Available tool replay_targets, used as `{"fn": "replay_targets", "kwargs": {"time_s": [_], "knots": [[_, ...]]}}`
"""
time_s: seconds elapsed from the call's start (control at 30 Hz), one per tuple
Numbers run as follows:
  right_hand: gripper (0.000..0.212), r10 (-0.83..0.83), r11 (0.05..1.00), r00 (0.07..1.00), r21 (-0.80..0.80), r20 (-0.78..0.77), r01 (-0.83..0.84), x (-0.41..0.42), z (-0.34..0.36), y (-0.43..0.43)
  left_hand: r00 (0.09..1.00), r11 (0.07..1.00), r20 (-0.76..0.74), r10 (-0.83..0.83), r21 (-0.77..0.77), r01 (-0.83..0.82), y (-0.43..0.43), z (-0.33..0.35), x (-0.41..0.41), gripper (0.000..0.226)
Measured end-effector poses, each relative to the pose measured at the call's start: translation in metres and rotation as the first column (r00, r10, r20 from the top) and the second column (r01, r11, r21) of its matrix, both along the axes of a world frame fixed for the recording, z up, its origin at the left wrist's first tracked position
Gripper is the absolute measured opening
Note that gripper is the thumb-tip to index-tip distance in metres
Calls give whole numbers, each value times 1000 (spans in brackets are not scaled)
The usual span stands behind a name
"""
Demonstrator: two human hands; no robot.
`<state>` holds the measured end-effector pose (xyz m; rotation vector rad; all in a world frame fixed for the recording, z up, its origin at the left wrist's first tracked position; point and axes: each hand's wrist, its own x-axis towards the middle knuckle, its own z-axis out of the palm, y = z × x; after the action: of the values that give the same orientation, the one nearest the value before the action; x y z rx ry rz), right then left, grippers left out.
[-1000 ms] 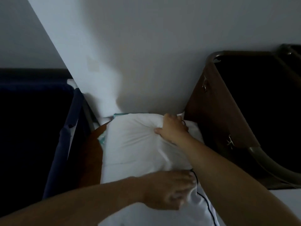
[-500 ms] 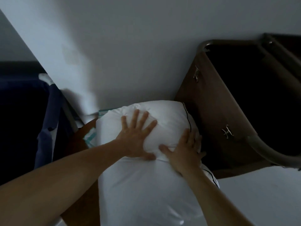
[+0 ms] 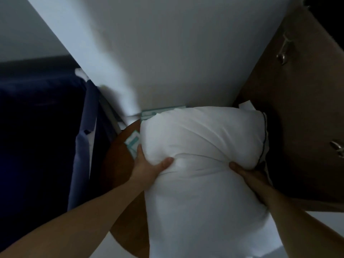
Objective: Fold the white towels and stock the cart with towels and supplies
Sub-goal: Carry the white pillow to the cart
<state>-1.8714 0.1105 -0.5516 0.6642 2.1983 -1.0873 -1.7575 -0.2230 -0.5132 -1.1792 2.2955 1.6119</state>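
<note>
A plump white pillow (image 3: 201, 138) with thin dark piping on its right edge lies on the brown cart top (image 3: 119, 164), its far end against the wall. My left hand (image 3: 149, 166) grips its left side, thumb pressed into the fabric and fingers tucked under. On the other side my right hand (image 3: 247, 174) holds the pillow from below, with the thumb on the fabric and the fingers hidden. White packets with teal print (image 3: 133, 143) peek out beside and behind the pillow.
A dark blue fabric bag (image 3: 81, 161) hangs at the left of the cart. A brown cabinet (image 3: 290, 112) with metal handles stands close on the right. The pale wall (image 3: 186, 53) runs straight ahead.
Both hands slid from lying flat on top of the pillow down to its two sides, and now grasp it there. The view has moved closer.
</note>
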Motion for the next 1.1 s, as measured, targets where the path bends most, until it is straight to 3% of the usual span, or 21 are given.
{"fn": "replay_targets", "kwargs": {"time_s": [0.1, 0.3, 0.43, 0.53, 0.67, 0.77, 0.87, 1.0, 1.1], "knots": [[150, -32, 999, 999, -12, -21, 32, -4, -3, 1, 998, 997, -5, 55, 53, -54, 6, -4, -6, 128], [148, -39, 993, 999, -114, -4, 39, -13, -3, -1, 989, 977, 28, 148, 149, -150, 6, -10, -6, 139], [148, -63, 991, 998, -124, -28, 59, -12, -2, -2, 979, 970, 42, 200, 132, -204, 11, -8, -9, 137], [140, -85, 990, 993, -120, -86, 74, -9, 10, -6, 971, 947, 23, 240, 216, -239, 11, -1, -8, 129], [105, -61, 979, 990, -200, -129, 34, -1, 36, -14, 961, 917, -53, 272, 318, -242, 13, 28, 2, 98], [85, -21, 967, 988, -255, -151, -19, 15, 75, -22, 969, 926, -142, 202, 350, -142, 17, 67, 14, 44], [77, -20, 952, 982, -305, -187, -39, 41, 115, -25, 979, 944, -162, 121, 324, -63, 6, 109, 30, 26], [77, -96, 929, 970, -369, -225, 6, 73, 126, -45, 981, 968, -188, 45, 251, 4, -28, 141, 57, 90], [81, -121, 935, 973, -353, -197, 45, 86, 105, -66, 994, 998, -97, 41, -53, -46, -29, 139, 68, 118]]}}
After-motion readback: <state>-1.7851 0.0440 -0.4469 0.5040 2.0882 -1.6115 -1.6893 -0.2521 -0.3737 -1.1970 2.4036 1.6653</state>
